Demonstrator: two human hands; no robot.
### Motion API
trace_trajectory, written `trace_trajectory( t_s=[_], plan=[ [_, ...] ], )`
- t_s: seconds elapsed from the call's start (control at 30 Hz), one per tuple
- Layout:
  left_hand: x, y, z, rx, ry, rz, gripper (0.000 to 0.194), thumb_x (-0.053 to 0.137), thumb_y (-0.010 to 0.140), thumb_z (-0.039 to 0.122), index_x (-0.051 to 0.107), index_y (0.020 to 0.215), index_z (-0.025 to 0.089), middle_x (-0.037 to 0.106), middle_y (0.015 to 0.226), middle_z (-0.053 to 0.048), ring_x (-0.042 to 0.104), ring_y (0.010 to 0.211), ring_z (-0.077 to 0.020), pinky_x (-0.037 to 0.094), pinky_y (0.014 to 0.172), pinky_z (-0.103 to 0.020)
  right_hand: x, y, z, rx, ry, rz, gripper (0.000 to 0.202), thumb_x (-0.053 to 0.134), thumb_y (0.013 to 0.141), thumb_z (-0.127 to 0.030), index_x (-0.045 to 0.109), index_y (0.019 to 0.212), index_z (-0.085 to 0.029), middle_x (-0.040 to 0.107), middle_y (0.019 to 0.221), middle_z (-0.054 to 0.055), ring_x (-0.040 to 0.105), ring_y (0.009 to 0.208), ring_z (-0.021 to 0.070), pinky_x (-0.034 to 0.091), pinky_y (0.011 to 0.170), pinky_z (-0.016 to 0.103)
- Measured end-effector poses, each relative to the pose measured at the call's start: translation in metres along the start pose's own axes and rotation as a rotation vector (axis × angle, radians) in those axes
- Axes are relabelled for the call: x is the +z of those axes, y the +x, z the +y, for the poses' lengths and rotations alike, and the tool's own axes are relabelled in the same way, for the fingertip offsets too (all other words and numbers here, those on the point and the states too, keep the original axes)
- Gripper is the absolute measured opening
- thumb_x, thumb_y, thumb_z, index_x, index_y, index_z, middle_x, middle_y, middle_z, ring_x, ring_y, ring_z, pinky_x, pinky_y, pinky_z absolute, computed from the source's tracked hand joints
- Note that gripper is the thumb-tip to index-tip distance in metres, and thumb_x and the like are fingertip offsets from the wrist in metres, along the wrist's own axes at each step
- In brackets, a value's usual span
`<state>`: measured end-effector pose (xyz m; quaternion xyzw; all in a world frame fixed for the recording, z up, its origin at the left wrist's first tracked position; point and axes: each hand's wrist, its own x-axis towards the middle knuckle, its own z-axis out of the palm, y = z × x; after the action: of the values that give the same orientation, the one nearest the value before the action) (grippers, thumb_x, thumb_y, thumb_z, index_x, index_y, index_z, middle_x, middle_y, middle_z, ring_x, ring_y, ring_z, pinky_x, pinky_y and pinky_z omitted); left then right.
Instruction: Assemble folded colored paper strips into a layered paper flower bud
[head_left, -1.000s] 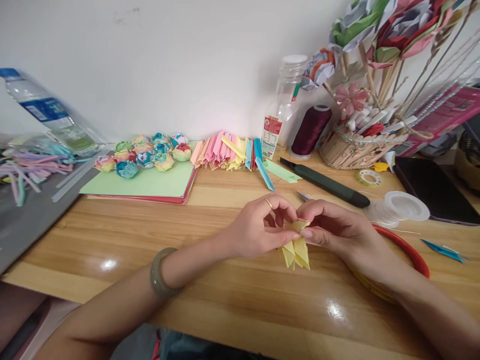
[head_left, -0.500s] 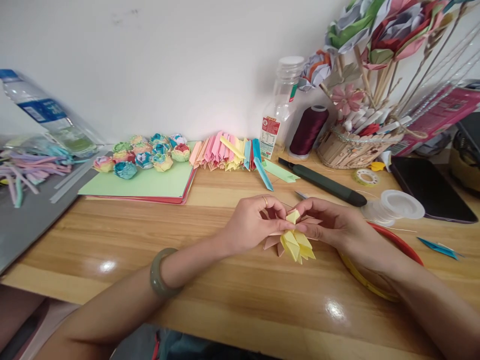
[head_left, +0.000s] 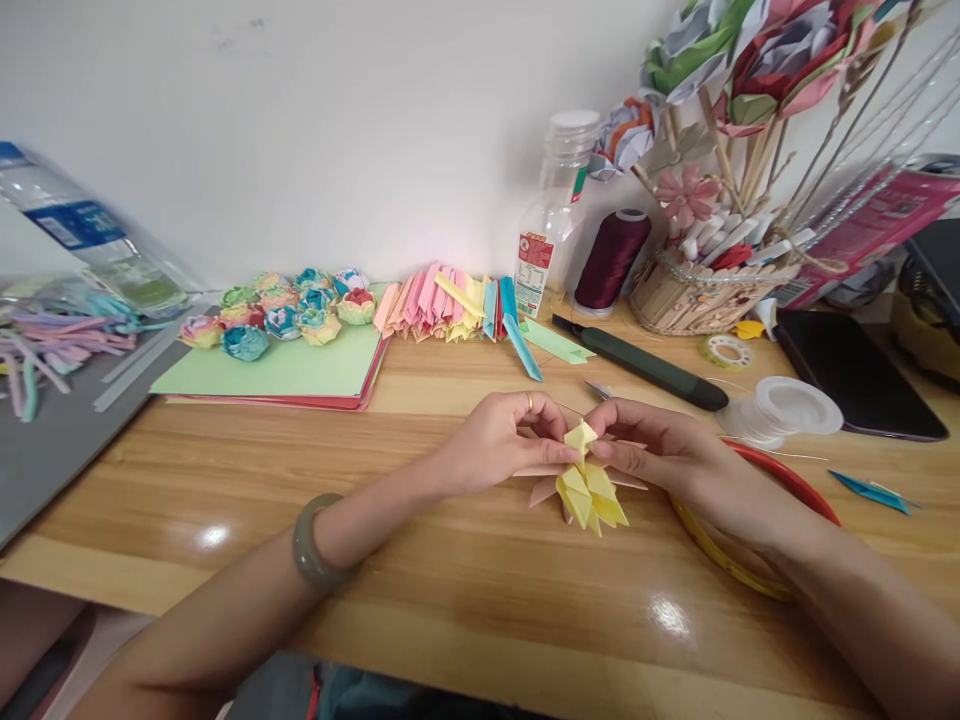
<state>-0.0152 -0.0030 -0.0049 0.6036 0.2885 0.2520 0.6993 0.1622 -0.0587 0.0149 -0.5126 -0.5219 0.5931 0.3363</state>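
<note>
Both hands hold a folded paper piece point(head_left: 592, 492) with yellow and pinkish petals, raised a little over the wooden table. My left hand point(head_left: 501, 442) pinches it from the left, thumb on the small yellow top fold. From the right, my right hand point(head_left: 660, 455) grips the same piece between thumb and fingers. Its yellow points face down toward me, while pinkish points stick out to both sides. A thin wire or thread shows near the fingertips. My curled fingers hide part of the back.
Behind are folded paper strips point(head_left: 435, 305), a green paper stack point(head_left: 277, 378) with small paper flowers, a glass bottle point(head_left: 551, 220) and purple thread point(head_left: 611, 260). At right lie a dark-handled cutter point(head_left: 652, 368), a white spool point(head_left: 795, 408), a phone point(head_left: 855, 375) and a red-yellow ring point(head_left: 795, 480).
The camera view has shifted slightly. The paper piece has turned a little in my fingers, so its pinkish points spread wider and its top yellow fold shows more. Both hands keep their grip.
</note>
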Motion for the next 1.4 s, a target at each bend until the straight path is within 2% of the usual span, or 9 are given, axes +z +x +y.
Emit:
trace_trajectory(
  t_s=[0.23, 0.43, 0.63, 0.73, 0.83, 1.03, 1.27, 1.4],
  plan=[
    [0.000, 0.002, 0.003, -0.015, -0.081, -0.047, 0.020, 0.072, 0.062, 0.018, 0.055, 0.072, 0.012, 0.055, 0.068, 0.003, 0.052, 0.063, -0.0060, 0.041, 0.064, -0.022, 0.000, -0.002, 0.000, -0.005, 0.126, -0.050, 0.013, 0.064, 0.076, -0.030, 0.058, 0.080, -0.019, 0.059, 0.075, -0.002, 0.055, 0.071, 0.0109, 0.040, 0.065, 0.024],
    [0.000, 0.001, 0.003, -0.059, -0.091, -0.051, 0.026, 0.076, 0.058, 0.022, 0.057, 0.072, 0.012, 0.057, 0.070, 0.001, 0.052, 0.065, -0.0069, 0.041, 0.065, -0.022, -0.006, 0.003, 0.005, 0.055, 0.117, -0.114, 0.017, 0.073, 0.064, -0.022, 0.061, 0.075, -0.017, 0.063, 0.075, 0.000, 0.058, 0.070, 0.0125, 0.043, 0.064, 0.024],
    [0.001, 0.001, 0.003, -0.065, -0.059, -0.029, 0.022, 0.074, 0.059, 0.017, 0.057, 0.072, 0.012, 0.058, 0.071, 0.001, 0.053, 0.066, -0.0071, 0.043, 0.067, -0.023, -0.003, 0.004, 0.009, 0.041, 0.097, -0.020, 0.017, 0.074, 0.060, -0.020, 0.061, 0.071, -0.017, 0.062, 0.068, -0.001, 0.057, 0.065, 0.0116, 0.043, 0.059, 0.023],
    [0.002, 0.001, 0.002, -0.049, -0.057, 0.006, 0.020, 0.071, 0.060, 0.012, 0.056, 0.073, 0.012, 0.058, 0.073, 0.001, 0.055, 0.067, -0.0076, 0.045, 0.068, -0.024, 0.000, 0.004, 0.008, 0.040, 0.065, 0.047, 0.019, 0.074, 0.060, -0.023, 0.060, 0.071, -0.017, 0.059, 0.063, -0.002, 0.052, 0.056, 0.0097, 0.038, 0.050, 0.021],
    [0.002, 0.001, 0.001, -0.051, -0.047, 0.036, 0.019, 0.070, 0.059, 0.012, 0.055, 0.071, 0.012, 0.058, 0.072, 0.001, 0.055, 0.067, -0.0078, 0.046, 0.067, -0.023, 0.001, 0.005, 0.007, 0.053, 0.039, 0.061, 0.021, 0.074, 0.060, -0.025, 0.059, 0.072, -0.017, 0.058, 0.061, -0.003, 0.048, 0.050, 0.0079, 0.034, 0.045, 0.020],
    [0.001, 0.001, -0.001, -0.041, 0.003, 0.046, 0.017, 0.070, 0.060, 0.014, 0.056, 0.070, 0.012, 0.059, 0.071, 0.000, 0.055, 0.066, -0.0077, 0.047, 0.066, -0.024, 0.001, 0.005, 0.007, -0.006, -0.012, 0.046, 0.021, 0.072, 0.063, -0.028, 0.057, 0.073, -0.016, 0.060, 0.065, -0.002, 0.052, 0.054, 0.0095, 0.039, 0.048, 0.022],
    [0.003, 0.001, -0.003, 0.036, 0.099, 0.125, 0.012, 0.066, 0.063, 0.015, 0.055, 0.067, 0.013, 0.060, 0.072, 0.000, 0.057, 0.070, -0.0094, 0.048, 0.069, -0.024, 0.008, 0.004, 0.008, -0.123, -0.183, 0.155, 0.020, 0.067, 0.070, -0.034, 0.055, 0.071, -0.018, 0.061, 0.064, 0.000, 0.059, 0.060, 0.0151, 0.044, 0.052, 0.025],
    [0.006, -0.002, -0.005, 0.038, 0.191, 0.183, 0.009, 0.063, 0.065, 0.017, 0.055, 0.066, 0.014, 0.058, 0.066, 0.002, 0.055, 0.060, -0.0077, 0.046, 0.060, -0.022, 0.007, 0.002, 0.011, -0.206, -0.268, 0.167, 0.015, 0.064, 0.073, -0.031, 0.054, 0.072, -0.019, 0.063, 0.072, 0.001, 0.060, 0.063, 0.0147, 0.044, 0.052, 0.025]
  ],
)
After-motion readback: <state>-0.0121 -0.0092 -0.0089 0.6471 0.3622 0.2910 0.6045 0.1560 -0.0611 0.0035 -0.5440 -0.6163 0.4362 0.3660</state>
